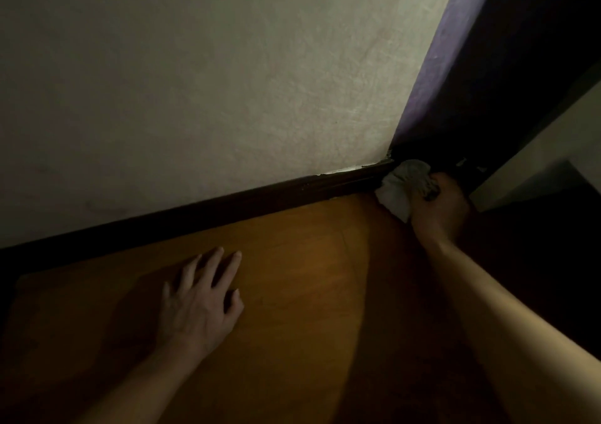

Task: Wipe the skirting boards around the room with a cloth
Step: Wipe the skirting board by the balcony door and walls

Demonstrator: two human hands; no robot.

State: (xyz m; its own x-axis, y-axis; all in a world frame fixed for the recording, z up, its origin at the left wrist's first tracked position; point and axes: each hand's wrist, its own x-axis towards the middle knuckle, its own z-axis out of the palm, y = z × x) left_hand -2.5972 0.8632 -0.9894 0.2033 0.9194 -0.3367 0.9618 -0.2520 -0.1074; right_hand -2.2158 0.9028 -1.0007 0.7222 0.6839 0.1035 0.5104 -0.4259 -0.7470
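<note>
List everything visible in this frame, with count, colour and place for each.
wall: one, off-white, upper left
side surface: one, dark purple, upper right
skirting board: one, dark brown, along the wall's foot
cloth: one, greyish white, bunched in the corner at the skirting board's end
floor: one, orange-brown wood, foreground
left hand: one, fingers spread, resting on the floor
right hand: one, gripping the cloth

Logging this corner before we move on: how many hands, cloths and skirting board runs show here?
Hands: 2, left hand resting on the wooden floor, right hand gripping the cloth.
Cloths: 1, at the corner.
Runs of skirting board: 1, under the pale wall; the dark side is too dim to tell.
Total: 4.
</note>
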